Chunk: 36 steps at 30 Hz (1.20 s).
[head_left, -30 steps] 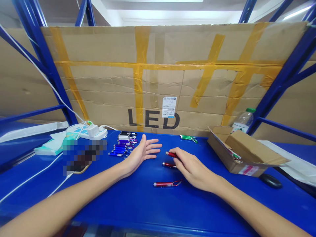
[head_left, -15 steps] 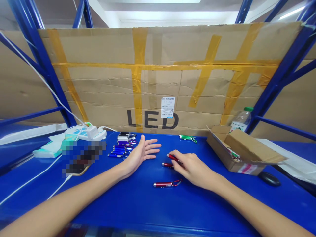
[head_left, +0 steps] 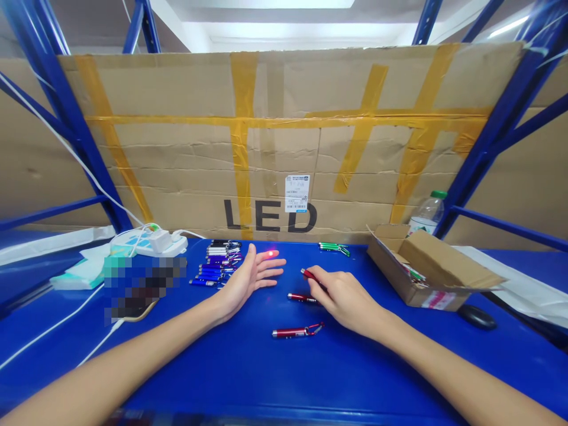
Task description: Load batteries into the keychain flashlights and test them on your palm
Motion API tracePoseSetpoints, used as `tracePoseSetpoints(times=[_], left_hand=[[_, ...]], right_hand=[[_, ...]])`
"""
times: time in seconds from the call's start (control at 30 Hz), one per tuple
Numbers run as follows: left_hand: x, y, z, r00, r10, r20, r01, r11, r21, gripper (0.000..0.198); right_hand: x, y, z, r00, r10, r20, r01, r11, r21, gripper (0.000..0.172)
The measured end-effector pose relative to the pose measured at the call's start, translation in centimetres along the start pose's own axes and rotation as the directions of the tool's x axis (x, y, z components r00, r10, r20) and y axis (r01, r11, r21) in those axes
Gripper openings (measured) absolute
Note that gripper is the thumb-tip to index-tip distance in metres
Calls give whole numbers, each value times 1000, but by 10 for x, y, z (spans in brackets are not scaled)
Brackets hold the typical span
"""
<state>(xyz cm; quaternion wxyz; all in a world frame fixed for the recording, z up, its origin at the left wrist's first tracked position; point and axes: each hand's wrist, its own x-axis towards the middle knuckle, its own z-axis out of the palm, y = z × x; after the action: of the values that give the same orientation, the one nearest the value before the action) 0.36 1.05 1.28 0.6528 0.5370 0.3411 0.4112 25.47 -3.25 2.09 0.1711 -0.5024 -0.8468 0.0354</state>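
My right hand (head_left: 344, 299) grips a red laser pointer (head_left: 309, 274), its silver tip aimed left at my other hand. A red light spot glows on the index finger of my left hand (head_left: 252, 277), whose palm is turned inward with the fingers stretched out and nothing held. Just under my right fingers lies a second red laser pointer (head_left: 302, 298), its rear end hidden by the hand. Nearer the front is a third red laser pointer (head_left: 290, 333) with a red carabiner clip. Beside my left wrist rests a row of blue, purple, silver and black pointers (head_left: 213, 269).
Green pointers (head_left: 333, 247) lie at the back of the blue table (head_left: 248, 373). An open cardboard box (head_left: 399, 272) stands right, with a black mouse (head_left: 477, 316) and a bottle (head_left: 428, 216) near it. A power strip (head_left: 137, 244), tissue pack (head_left: 77, 275) and blurred phone (head_left: 142, 310) sit left.
A red light spot has appeared on my left index finger. The red laser pointer in my right hand has lifted slightly and tilted its tip up. The whole view has shifted a little.
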Motion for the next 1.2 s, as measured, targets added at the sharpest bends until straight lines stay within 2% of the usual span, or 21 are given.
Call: tracePoseSetpoints(times=[0.3,0.57,0.67,0.8,0.87,1.0,1.07,1.2], left_hand=[[1,-1,-2,1000,25,10,-24,1000,-17,83],[1,-3,-3,1000,11,7,-11,1000,-12,82],[1,-1,-2,1000,11,6,-11,1000,-13,83],[1,1,-1,1000,25,8,-25,1000,-19,84],[1,1,-1,1000,30,1,-30,999,-21,85],[1,0,-1,1000,25,-1,-25,1000,-16,85],[0,0,-1,1000,14,3,-14,1000,-10,84],[-1,1,0,1000,16,15,-16,1000,-23,85]], right_hand=[[-3,-6,0,987,-102,121,113,990,-88,21],[1,-1,0,1000,12,2,-12,1000,-25,31],[-1,0,-1,998,-55,24,55,998,2,28],[-4,-3,1,978,-162,132,163,987,8,21],[-4,-4,3,980,-149,131,149,989,7,22],[-2,0,3,1000,-28,-1,28,999,26,30],[-1,2,1,1000,4,-30,-2,999,40,32],[-1,-1,-2,995,-81,61,78,996,42,28]])
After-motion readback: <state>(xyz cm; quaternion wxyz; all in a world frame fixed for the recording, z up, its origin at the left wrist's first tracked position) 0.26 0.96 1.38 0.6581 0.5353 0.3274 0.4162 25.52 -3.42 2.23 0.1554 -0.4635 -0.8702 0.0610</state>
